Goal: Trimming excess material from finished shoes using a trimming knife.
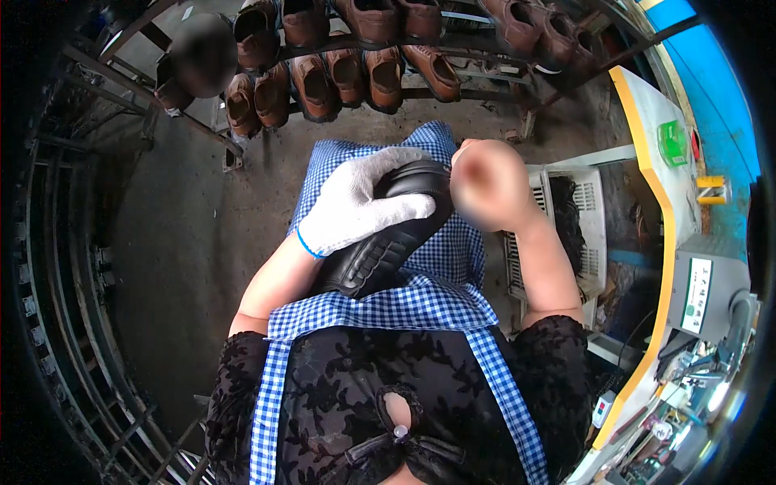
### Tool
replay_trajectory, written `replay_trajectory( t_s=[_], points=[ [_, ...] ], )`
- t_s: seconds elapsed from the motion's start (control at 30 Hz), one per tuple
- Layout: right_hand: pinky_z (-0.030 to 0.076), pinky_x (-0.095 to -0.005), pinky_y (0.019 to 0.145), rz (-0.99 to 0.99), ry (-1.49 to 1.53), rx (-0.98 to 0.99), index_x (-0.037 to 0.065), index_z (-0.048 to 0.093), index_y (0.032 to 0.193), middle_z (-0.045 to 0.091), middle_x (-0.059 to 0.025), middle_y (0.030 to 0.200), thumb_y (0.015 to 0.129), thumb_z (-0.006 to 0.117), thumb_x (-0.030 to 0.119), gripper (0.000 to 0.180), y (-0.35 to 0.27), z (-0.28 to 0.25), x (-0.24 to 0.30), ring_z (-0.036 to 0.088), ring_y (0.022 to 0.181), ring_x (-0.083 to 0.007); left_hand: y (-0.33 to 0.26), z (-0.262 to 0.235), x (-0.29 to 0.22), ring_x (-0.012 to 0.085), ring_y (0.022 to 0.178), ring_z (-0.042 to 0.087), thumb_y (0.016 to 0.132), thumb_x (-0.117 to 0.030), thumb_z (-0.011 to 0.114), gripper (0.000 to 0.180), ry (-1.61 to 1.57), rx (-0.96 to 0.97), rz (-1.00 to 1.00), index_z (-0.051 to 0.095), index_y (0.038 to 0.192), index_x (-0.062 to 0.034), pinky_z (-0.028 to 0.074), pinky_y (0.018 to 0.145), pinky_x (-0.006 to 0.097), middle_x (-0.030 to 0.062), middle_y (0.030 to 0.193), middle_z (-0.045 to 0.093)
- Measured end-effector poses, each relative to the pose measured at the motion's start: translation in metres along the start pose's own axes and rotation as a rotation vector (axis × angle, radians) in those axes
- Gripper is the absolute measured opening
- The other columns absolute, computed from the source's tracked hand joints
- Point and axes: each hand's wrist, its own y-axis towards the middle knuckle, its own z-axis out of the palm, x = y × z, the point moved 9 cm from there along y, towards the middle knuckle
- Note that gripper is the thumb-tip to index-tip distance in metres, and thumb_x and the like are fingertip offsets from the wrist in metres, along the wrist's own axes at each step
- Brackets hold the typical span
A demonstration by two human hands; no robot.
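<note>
The left hand (356, 200), in a white knit glove with a blue cuff, lies over a black leather shoe (388, 242) that rests slantwise on the person's lap, on a blue-and-white checked apron (420, 303). Its fingers (404, 208) are pressed together and curled across the shoe's upper, clamping it down against the thigh. The right hand (489, 187) sits just beside the shoe's far end, close to touching it, but it is blurred, so I cannot tell whether its fingers are spread, closed or pinching anything. To handle this well, the gloved hand should probably keep a broad, flat hold across the upper so the shoe does not roll on the soft apron, with the lap taking the weight and the bare hand free for fine work at the end of the shoe. The sole and the shoe's far tip are hidden under glove and hand. Beyond the knees a metal rack (477, 77) carries rows of brown shoes (347, 77), cut off at the top edge. To the right stand a white slotted crate (594, 210) holding dark, indistinct material and a machine with a yellow-edged bench (655, 137), partly out of view.
</note>
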Motion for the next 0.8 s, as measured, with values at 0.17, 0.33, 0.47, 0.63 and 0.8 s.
replay_trajectory(
  t_s=[0.17, 0.33, 0.47, 0.63, 0.8],
  points=[
    [0.045, -0.0188, 0.063, 0.038, 0.006, 0.007, 0.002, 0.057, 0.086, 0.056, 0.0020, 0.079, 0.080, 0.068, -0.001, 0.012, -0.007, -0.011, 0.013, 0.052, 0.070, -0.0032, 0.006, 0.003, -0.008, 0.0194, 0.105, 0.061, 0.075, -0.030, 0.081, 0.064, -0.087, 0.065, 0.006, 0.057, 0.125, 0.0016, 0.047, 0.095, 0.032, 0.0112, 0.114, 0.064],
    [0.030, -0.0168, 0.053, -0.273, 0.070, -0.790, 0.004, 0.064, 0.087, 0.054, 0.0073, 0.071, 0.098, 0.058, 0.017, 0.018, -0.065, -0.135, 0.018, 0.041, 0.059, 0.0013, 0.027, -0.013, -0.011, 0.0190, 0.110, 0.057, 0.079, -0.029, 0.078, 0.060, -0.075, -0.012, 0.078, 0.056, 0.125, 0.0038, 0.043, 0.099, 0.032, 0.0100, 0.118, 0.062],
    [0.024, -0.0206, 0.045, -0.423, 0.084, -1.616, 0.003, 0.063, 0.098, 0.041, 0.0072, 0.059, 0.100, 0.054, 0.027, 0.026, -0.177, -0.253, 0.014, 0.035, 0.049, -0.0019, 0.050, -0.007, -0.001, 0.0188, 0.108, 0.059, 0.083, -0.024, 0.075, 0.054, -0.196, 0.033, 0.063, 0.056, 0.125, 0.0029, 0.044, 0.098, 0.031, 0.0091, 0.118, 0.062],
    [0.036, -0.0226, 0.055, -0.253, -0.012, -1.819, -0.004, 0.058, 0.113, 0.057, -0.0010, 0.081, 0.087, 0.072, 0.012, 0.033, -0.240, -0.373, -0.036, 0.047, 0.063, -0.0070, 0.070, 0.022, 0.006, 0.0174, 0.107, 0.058, 0.082, -0.024, 0.076, 0.055, -0.238, 0.132, -0.043, 0.054, 0.126, 0.0013, 0.044, 0.097, 0.030, 0.0078, 0.116, 0.062],
    [0.047, -0.0246, 0.068, -0.139, -0.004, -1.813, -0.006, 0.060, 0.113, 0.065, -0.0066, 0.090, 0.082, 0.077, 0.013, 0.040, -0.231, -0.442, -0.055, 0.059, 0.073, -0.0113, 0.084, 0.041, -0.003, 0.0167, 0.104, 0.059, 0.082, -0.026, 0.078, 0.054, -0.132, 0.172, 0.001, 0.057, 0.124, 0.0014, 0.046, 0.095, 0.030, 0.0072, 0.113, 0.062]
  ],
)
